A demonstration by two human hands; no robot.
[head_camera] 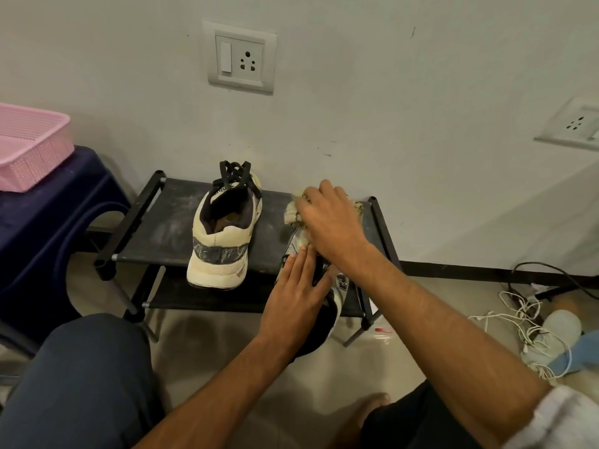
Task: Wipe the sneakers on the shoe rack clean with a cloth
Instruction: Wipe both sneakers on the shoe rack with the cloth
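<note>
Left hand (296, 286), fingers flat, rests on the right-side sneaker (341, 285) on the shoe rack (162, 228); right hand's (329, 220) curled fingers clutch a cloth (291, 211) against it.

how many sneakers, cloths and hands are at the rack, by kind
sneakers: 2, left sneaker and right sneaker
cloth: 1
hands: 2, left hand and right hand
total: 5
</note>
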